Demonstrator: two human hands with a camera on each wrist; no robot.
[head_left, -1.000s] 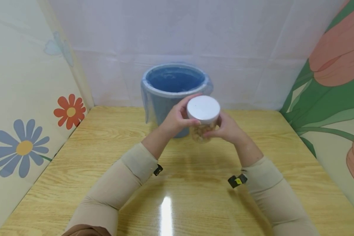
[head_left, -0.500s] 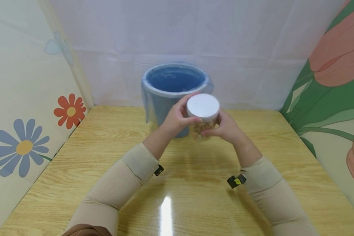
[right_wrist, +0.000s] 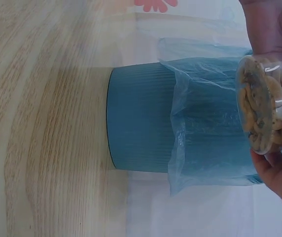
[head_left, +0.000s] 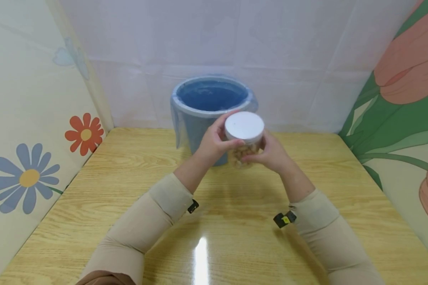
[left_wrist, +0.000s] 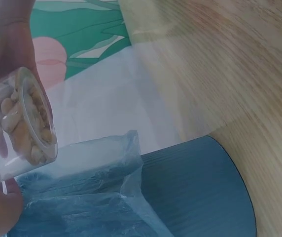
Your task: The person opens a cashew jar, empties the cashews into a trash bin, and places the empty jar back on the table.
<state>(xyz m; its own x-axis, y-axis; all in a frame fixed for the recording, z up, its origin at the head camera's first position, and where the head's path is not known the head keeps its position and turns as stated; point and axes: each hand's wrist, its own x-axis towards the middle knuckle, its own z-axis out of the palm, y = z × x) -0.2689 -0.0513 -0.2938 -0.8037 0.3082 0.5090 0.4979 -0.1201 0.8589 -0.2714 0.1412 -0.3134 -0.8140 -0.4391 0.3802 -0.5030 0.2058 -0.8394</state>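
Both hands hold a clear jar [head_left: 237, 158] with a white lid [head_left: 244, 125], upright and raised above the table in front of the bin. My left hand [head_left: 214, 140] grips it from the left near the lid, thumb across the front below the rim. Lower on the body, my right hand [head_left: 272, 154] holds the right side with its thumb on the front. In the left wrist view the jar [left_wrist: 20, 121] shows tan, nut-like pieces inside. The right wrist view shows the jar's base [right_wrist: 255, 106] and the pieces. Most fingers behind the jar are hidden in the head view.
Behind the jar a blue bin [head_left: 190, 126] stands on the wood-grain table [head_left: 235, 221]. A thin translucent bag [right_wrist: 180, 118] lines it and hangs over its rim. A white sheet [head_left: 289, 59] hangs at the back, with flower-printed panels on both sides.
The jar and both hands have risen slightly and shifted a little left towards the bin. The grip looks the same, and the bin has not moved.
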